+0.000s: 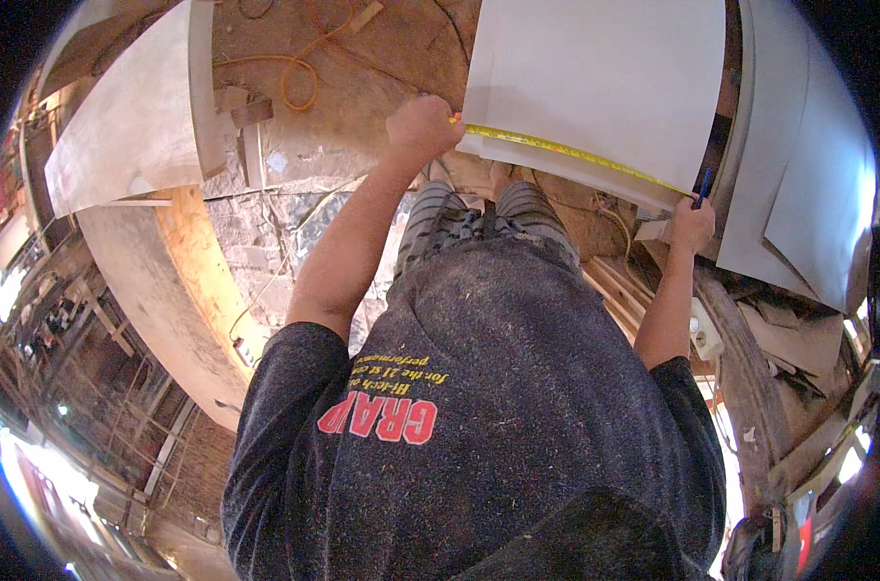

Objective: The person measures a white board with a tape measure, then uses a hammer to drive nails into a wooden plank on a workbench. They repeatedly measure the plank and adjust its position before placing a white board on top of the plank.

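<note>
A yellow tape measure (pixel 575 153) is stretched across the near part of a large white board (pixel 595 73). My left hand (pixel 425 129) is closed at the tape's left end, by the board's left edge; a bit of orange shows at the fingers, and the rest of what they grip is hidden. At the tape's right end, my right hand (pixel 692 226) is closed around a blue pen (pixel 701 186) that points away from me. The right fingers are close to the tape and the board's right edge; whether they also pinch the tape is unclear.
More white panels (pixel 818 145) lean at the right, and another pale panel (pixel 135 116) stands at the left. An orange cord (pixel 299 82) loops over the dusty floor beyond my left hand. Wooden strips (pixel 619 295) and a white socket block (pixel 704 331) are near my right arm.
</note>
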{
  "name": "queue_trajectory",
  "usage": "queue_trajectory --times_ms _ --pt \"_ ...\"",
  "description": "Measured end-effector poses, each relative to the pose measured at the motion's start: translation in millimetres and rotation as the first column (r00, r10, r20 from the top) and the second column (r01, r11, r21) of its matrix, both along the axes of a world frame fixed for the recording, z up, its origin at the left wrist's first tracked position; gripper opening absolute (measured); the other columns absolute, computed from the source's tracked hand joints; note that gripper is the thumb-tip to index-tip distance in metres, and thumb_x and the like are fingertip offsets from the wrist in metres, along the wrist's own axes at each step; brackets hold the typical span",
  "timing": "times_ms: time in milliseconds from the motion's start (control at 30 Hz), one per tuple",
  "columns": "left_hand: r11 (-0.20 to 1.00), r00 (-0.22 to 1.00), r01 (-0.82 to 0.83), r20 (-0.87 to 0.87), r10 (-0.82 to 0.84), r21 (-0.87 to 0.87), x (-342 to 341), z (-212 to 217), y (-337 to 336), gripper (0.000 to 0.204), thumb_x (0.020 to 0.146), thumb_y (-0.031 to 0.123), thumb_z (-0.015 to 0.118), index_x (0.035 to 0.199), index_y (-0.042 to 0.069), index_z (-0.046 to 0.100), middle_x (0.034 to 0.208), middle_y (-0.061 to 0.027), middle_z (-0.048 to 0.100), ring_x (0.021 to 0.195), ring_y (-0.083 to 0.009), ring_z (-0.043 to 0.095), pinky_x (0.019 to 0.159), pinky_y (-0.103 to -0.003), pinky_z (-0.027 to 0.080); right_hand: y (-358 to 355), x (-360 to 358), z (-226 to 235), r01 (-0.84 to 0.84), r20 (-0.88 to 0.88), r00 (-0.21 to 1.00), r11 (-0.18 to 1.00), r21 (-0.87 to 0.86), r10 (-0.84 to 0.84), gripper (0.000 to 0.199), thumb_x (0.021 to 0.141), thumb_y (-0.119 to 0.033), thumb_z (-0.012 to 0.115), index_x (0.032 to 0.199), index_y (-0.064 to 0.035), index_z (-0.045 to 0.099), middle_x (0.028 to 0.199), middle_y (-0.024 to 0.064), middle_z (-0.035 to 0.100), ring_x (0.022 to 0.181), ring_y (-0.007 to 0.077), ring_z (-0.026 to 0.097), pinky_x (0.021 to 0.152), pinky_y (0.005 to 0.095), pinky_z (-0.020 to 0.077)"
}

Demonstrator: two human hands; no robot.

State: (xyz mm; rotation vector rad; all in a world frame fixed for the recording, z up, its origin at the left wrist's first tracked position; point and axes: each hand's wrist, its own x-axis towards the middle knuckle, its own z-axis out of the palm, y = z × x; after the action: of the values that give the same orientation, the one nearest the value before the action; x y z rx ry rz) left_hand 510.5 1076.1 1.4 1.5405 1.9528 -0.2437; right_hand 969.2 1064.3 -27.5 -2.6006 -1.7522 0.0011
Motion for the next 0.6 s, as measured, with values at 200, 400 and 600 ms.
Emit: queue_trajectory --times_ms 200,400,600 --pt "0.998 0.998 0.058 -0.016 -0.057 0.037 -2 -2 0 0.037 0.074 0.04 0.06 0.082 0.007 0.07 0.085 -0.0176 0.067 0.082 -0.0339 0.066 0.07 -0.045 0.053 -2 4 -2 0.046 -0.052 0.998 0.999 -0.026 -0.047 0.033 0.077 -0.031 0.055 0.086 -0.0005 0.065 0.087 0.0224 0.064 0.083 0.0393 0.061 0.075 0.0468 0.0476" --pt "0.999 0.999 0.031 -0.012 -0.031 0.031 -4 -6 1 0.035 0.07 0.035 0.061 0.084 0.004 0.07 0.085 -0.0184 0.067 0.083 -0.0344 0.066 0.071 -0.046 0.053 -6 6 -4 0.054 -0.049 0.997 0.998 0.011 -0.053 0.033 0.075 -0.033 0.057 0.085 -0.0024 0.066 0.084 0.0204 0.065 0.08 0.0378 0.062 0.073 0.0458 0.0484" --pt "0.997 0.999 0.049 -0.021 -0.047 0.064 -6 -13 0 0.037 0.069 0.035 0.062 0.085 0.003 0.069 0.086 -0.0187 0.067 0.084 -0.0333 0.066 0.072 -0.045 0.053 -5 -5 1 0.088 -0.061 0.995 0.995 0.046 -0.085 0.031 0.074 -0.032 0.056 0.08 -0.0029 0.066 0.079 0.019 0.065 0.075 0.0365 0.063 0.069 0.045 0.0487"
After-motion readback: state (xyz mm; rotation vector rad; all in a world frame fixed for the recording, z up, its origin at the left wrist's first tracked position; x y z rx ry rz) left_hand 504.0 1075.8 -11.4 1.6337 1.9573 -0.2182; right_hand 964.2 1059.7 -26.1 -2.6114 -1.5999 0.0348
